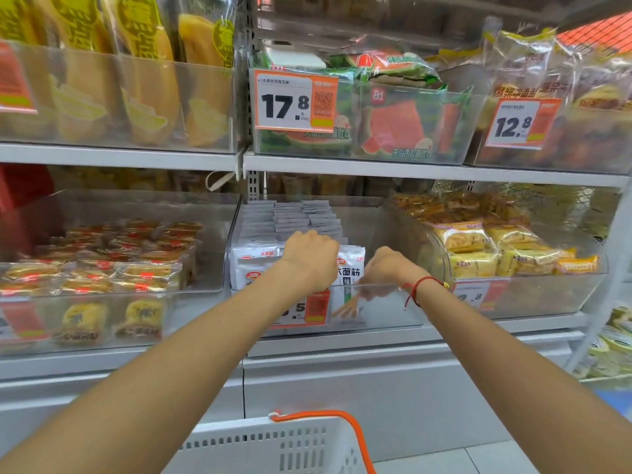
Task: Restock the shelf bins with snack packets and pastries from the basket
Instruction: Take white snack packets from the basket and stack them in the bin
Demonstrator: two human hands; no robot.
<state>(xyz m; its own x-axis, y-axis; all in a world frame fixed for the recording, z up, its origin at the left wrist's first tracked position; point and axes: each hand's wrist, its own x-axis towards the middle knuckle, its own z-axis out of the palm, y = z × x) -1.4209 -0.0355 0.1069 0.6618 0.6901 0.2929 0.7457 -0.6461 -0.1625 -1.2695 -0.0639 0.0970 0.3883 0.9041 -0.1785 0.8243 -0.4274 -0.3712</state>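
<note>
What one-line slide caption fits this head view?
Both hands reach into the middle clear bin of white snack packets.

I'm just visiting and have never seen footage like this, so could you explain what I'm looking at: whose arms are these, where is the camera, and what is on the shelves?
There is no machine here. A person wears a camera on the head, so the one picture looks forward and down along both bare arms.

Both hands reach into the middle clear bin on the lower shelf. The left hand rests on the upright white snack packets that fill the bin's left part. The right hand, with a red string on its wrist, dips behind the bin's front wall beside those packets; its fingers show through the plastic, but I cannot tell whether it holds anything.

Neighbouring bins hold wrapped pastries on the left and yellow cakes on the right. Above sit watermelon-print packets and orange price tags. At the bottom edge is the white basket with an orange handle.
</note>
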